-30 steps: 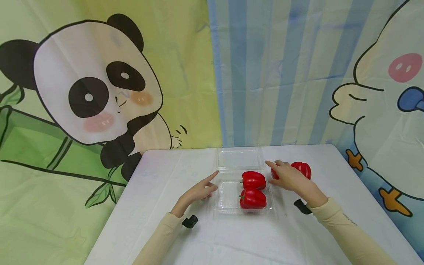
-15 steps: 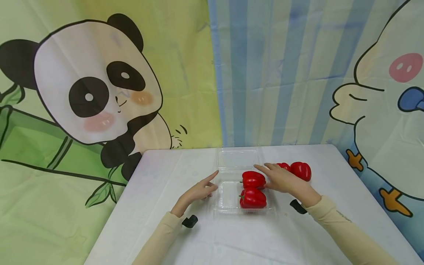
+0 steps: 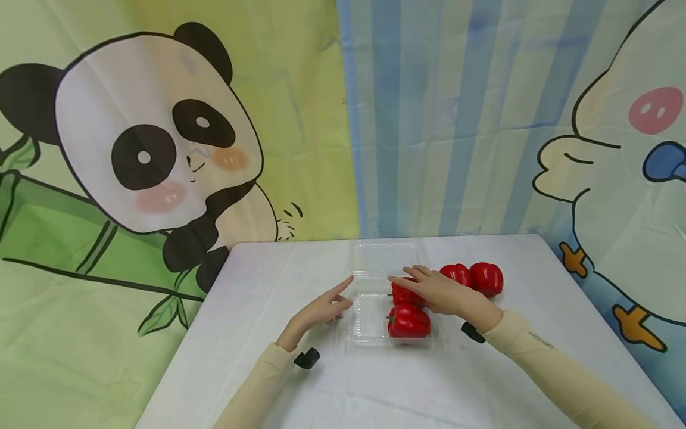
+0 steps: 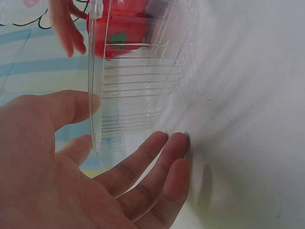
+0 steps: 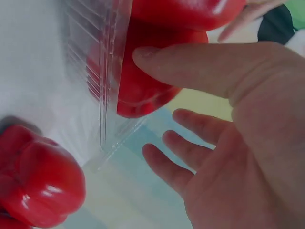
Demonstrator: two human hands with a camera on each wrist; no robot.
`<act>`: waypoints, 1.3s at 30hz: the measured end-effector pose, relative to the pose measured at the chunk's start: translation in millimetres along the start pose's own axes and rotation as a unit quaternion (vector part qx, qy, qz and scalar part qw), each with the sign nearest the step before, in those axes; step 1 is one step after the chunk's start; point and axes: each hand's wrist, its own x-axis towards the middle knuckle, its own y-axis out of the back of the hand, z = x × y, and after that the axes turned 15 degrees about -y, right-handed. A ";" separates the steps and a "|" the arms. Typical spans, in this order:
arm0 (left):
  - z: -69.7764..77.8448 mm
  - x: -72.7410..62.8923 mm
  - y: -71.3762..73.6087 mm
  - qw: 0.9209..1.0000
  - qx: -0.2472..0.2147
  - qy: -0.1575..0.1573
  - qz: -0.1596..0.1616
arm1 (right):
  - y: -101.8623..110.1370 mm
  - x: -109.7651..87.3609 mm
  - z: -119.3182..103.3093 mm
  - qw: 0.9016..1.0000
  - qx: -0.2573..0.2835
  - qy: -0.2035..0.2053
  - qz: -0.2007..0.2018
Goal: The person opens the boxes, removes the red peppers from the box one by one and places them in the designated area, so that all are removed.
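Note:
A clear plastic box (image 3: 367,319) lies unfolded on the table, with two red bell peppers inside it on the right. My right hand (image 3: 442,293) reaches over the back pepper (image 3: 404,295); in the right wrist view its thumb (image 5: 181,64) lies against that pepper while the other fingers stay extended and apart. The front pepper (image 3: 409,322) shows its green stem toward the left. At the box's left side is my left hand (image 3: 320,308), thumb at the rim in the left wrist view, the other fingers loosely spread beside the wall.
Two more red peppers, one nearer (image 3: 455,273) and one farther right (image 3: 486,279), sit on the white table (image 3: 268,286) right of the box. The box's flat lid (image 3: 387,257) extends toward the back edge. A printed curtain (image 3: 300,119) hangs behind.
My right hand has moved left, from beside the loose peppers to over the back pepper in the box, uncovering the nearer loose pepper. The left hand has stayed still.

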 end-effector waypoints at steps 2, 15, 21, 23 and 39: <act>-0.4 0.0 -0.1 1.000 0.001 0.001 0.000 | -1.9 3.1 -1.9 1.000 -0.019 0.010 -0.005; -3.0 0.9 -0.5 1.000 0.003 0.000 -0.001 | -8.8 9.1 -9.1 0.996 -0.073 0.044 -0.021; -2.2 0.9 -0.5 1.000 -0.002 0.001 0.001 | -10.4 8.7 -8.0 0.995 -0.080 0.047 -0.037; -1.3 0.7 -0.5 1.000 -0.003 0.001 0.002 | -11.2 8.9 -7.1 0.995 -0.081 0.052 -0.033; -0.1 0.4 -0.6 1.000 0.006 0.008 0.000 | -16.6 13.0 -0.9 0.995 -0.081 0.057 0.000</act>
